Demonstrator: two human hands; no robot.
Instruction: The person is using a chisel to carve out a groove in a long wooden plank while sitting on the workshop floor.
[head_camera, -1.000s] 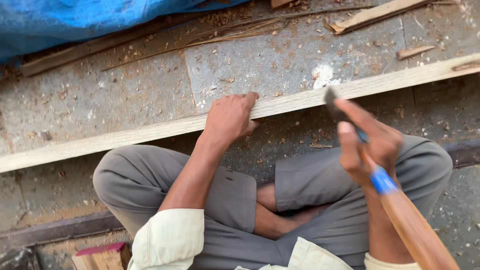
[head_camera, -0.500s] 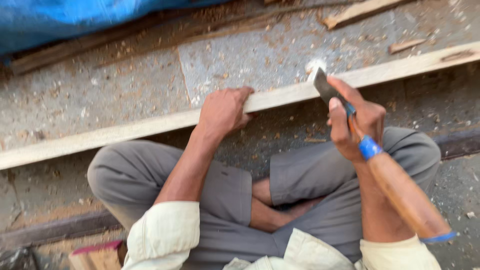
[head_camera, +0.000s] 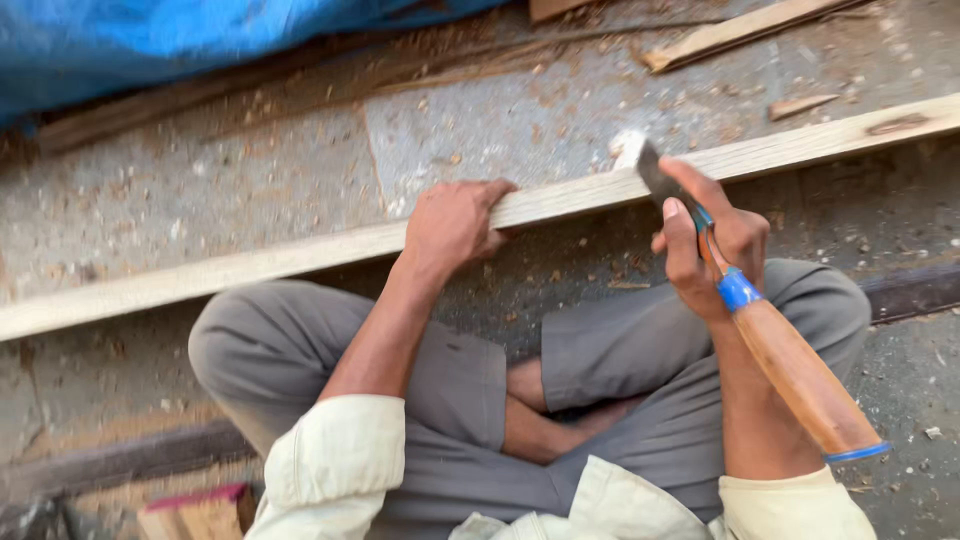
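Head view: left hand (head_camera: 452, 222) clamping down on a long pale wooden batten (head_camera: 300, 258) lying across the dusty concrete floor (head_camera: 250, 190). Right hand (head_camera: 712, 245) gripping a chisel (head_camera: 745, 300), smooth wooden handle, blue ferrule, blade touching the batten's edge. Sawdust, offcuts, blue tarpaulin (head_camera: 150, 45) behind.

The person sits cross-legged, grey-trousered knees spread wide, both forearms bare below rolled cream sleeves. The left arm reaches straight forward from the left knee; the left hand (head_camera: 455, 225) lies palm down, fingers curled over and pressing. The right arm is bent upward at the elbow; the right hand (head_camera: 712, 245) is raised, fingers wrapped tight in a fist-like grip, thumb pointing forward.
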